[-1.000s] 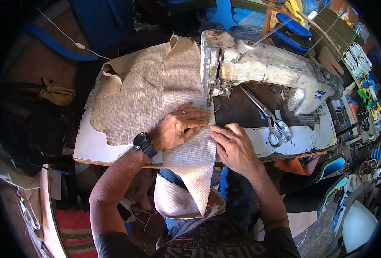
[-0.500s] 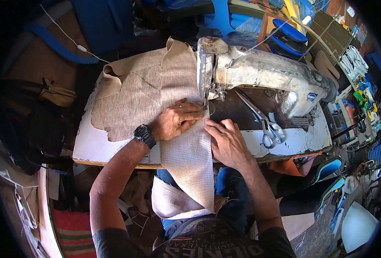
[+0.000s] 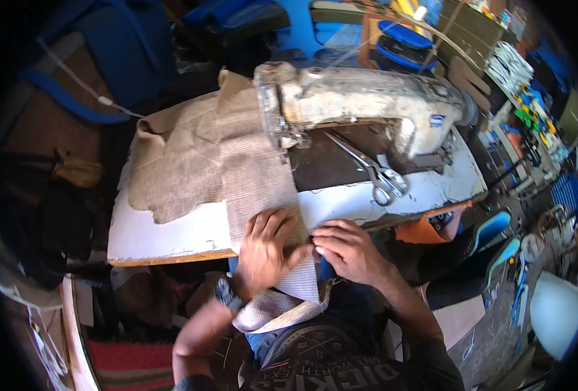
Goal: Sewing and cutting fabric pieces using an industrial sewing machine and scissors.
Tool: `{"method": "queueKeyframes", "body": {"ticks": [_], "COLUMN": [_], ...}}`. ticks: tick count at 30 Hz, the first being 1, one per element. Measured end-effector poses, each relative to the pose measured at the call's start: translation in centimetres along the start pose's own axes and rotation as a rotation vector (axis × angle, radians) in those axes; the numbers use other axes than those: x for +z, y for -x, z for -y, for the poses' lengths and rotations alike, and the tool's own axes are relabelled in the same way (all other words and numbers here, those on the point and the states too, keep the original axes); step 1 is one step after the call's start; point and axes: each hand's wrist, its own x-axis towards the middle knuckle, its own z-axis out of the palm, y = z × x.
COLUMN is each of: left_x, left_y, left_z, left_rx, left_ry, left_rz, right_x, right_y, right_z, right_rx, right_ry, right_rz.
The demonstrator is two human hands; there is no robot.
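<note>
A long piece of beige woven fabric point(image 3: 255, 171) runs from under the sewing machine's head, over the table's front edge and down to my lap. My left hand point(image 3: 269, 246), wearing a black wristwatch point(image 3: 227, 293), lies on it at the table edge, fingers spread and thumb stretched toward the right. Against the fabric's right edge, my right hand point(image 3: 349, 250) has its fingertips pinched together, close to the left thumb. The worn, pale sewing machine point(image 3: 354, 98) stands beyond both hands. Metal scissors point(image 3: 381, 177) lie on the table below its arm.
The white table point(image 3: 165, 240) has a chipped edge. Fabric with a curled corner covers its left part. An orange piece point(image 3: 432, 225) hangs beneath the front edge at right. Blue chairs point(image 3: 122, 52) and a dark blue cap point(image 3: 403, 49) are behind. Cluttered shelves stand right.
Both hands have moved back from beside the needle area to the table's front edge, along the fabric. The view has shifted, so the machine appears further left.
</note>
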Motion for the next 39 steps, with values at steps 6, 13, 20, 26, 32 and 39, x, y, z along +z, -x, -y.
{"method": "queueKeyframes", "body": {"ticks": [6,13,20,26,32,39], "left_x": [2.6,0.1,-0.6,0.3,0.5,0.0], "left_y": [0.9,0.8,-0.2,1.0,1.1,1.2], "left_z": [-3.9,-1.9,1.9,2.1,2.0,2.2], "left_rx": [-0.131,-0.056,-0.491,-0.393,-0.251,-0.172], "left_ry": [-0.108,-0.004,0.635,0.585,0.454,0.453], "left_rz": [-0.118,-0.031,-0.264,-0.258,-0.294,-0.28], "right_x": [-7.8,-10.2,-16.0,-15.8,-12.4,-11.0], "right_y": [1.2,-1.3,-3.6,-1.6,-2.0,-5.5], "right_z": [-4.9,-9.1,-12.4,-10.5,-8.9,-9.2], "right_rx": [0.318,0.411,0.778,0.916,0.775,0.784], "right_ry": [0.373,0.621,-0.195,-0.521,-0.766,-0.734], "right_rz": [-0.177,0.247,0.449,0.549,0.736,0.794]}}
